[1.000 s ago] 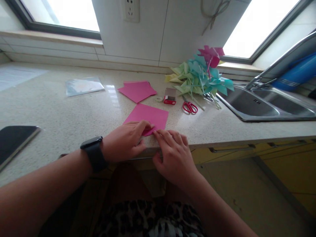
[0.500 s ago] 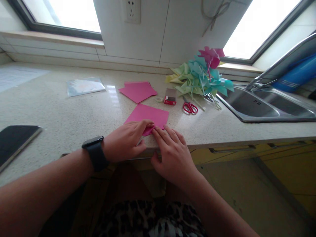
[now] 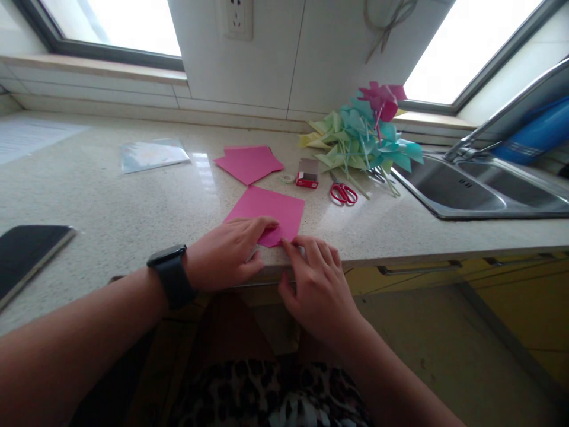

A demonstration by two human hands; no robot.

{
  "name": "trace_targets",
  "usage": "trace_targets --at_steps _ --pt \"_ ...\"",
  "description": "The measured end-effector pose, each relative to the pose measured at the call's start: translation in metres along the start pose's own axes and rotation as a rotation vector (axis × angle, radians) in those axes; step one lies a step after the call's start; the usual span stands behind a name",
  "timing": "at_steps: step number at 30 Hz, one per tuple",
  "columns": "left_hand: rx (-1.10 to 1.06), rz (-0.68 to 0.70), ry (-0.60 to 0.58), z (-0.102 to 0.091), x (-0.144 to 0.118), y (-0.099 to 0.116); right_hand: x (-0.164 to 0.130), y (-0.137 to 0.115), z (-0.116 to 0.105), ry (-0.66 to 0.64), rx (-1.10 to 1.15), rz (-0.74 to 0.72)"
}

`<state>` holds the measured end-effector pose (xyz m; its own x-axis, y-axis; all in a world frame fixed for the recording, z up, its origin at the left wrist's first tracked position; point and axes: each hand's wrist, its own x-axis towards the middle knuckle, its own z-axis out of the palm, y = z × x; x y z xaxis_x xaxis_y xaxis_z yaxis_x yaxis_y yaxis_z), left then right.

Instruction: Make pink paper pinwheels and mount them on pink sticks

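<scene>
A pink paper square (image 3: 271,209) lies on the speckled countertop (image 3: 133,201) near its front edge. My left hand (image 3: 226,252), with a black watch on the wrist, presses flat on the sheet's near corner, fingertips on a small folded flap. Just to its right my right hand (image 3: 317,284) rests at the counter's edge, its fingertips touching the flap's tip. Neither hand lifts the paper off the counter.
More pink sheets (image 3: 248,161) lie farther back, next to a small red box (image 3: 307,173), a tape roll (image 3: 288,178) and red scissors (image 3: 342,193). A bunch of paper pinwheels (image 3: 362,133) leans by the steel sink (image 3: 471,187). A dark tablet (image 3: 24,252) sits far left.
My right hand has slid slightly right and back toward the counter's edge, away from the folded corner. My left hand stays pressed on the paper.
</scene>
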<state>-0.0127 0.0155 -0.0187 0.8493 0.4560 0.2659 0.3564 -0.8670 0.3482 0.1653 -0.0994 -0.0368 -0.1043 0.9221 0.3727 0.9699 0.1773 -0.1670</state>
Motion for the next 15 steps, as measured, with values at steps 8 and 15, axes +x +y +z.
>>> trace_targets --at_steps 8,15 --pt "0.024 0.008 0.005 0.0011 -0.0003 -0.0009 -0.0074 0.0033 -0.0048 0.05 0.034 0.003" --pt "0.039 0.002 -0.009 0.0007 -0.0004 -0.0009 -0.0071 0.006 -0.0029 0.04 0.004 -0.004"
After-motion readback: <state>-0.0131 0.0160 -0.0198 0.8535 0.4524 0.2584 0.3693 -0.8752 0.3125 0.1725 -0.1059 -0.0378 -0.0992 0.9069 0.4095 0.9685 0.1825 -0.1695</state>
